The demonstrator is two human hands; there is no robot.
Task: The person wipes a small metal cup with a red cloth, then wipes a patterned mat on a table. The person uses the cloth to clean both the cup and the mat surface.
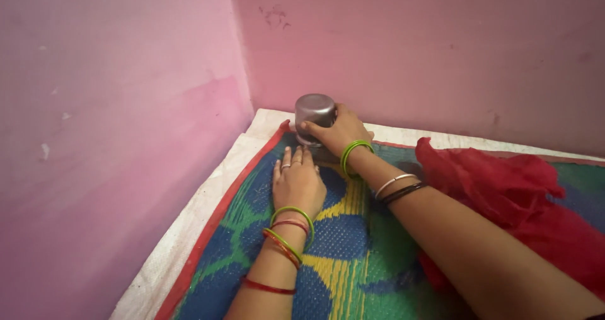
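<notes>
- We see the right hand [338, 131] wrapped around a small steel pot [314, 114], with the thumb across the front and the fingers closed around its far side
- The steel pot stands upside down, its flat base up, at the far corner of the woven mat [340, 238], close to where the two pink walls [120, 137] meet
- We judge that the pot is already brought down to the mat or almost there; whether its rim really touches the mat we cannot tell, because the hand covers the lower edge
- The left hand [296, 181] lies flat on the mat just in front of the pot, fingers straight and together, holding nothing; its fingertips are near the pot but seem not to touch it
- Both wrists carry green and red bangles [292, 222]
- A red cloth [504, 187] lies crumpled on the right part of the mat, beside the right forearm, and neither hand touches it
- What is under the pot, if anything, is hidden from us
- So the placing seems nearly finished, but the grip is not yet released
</notes>
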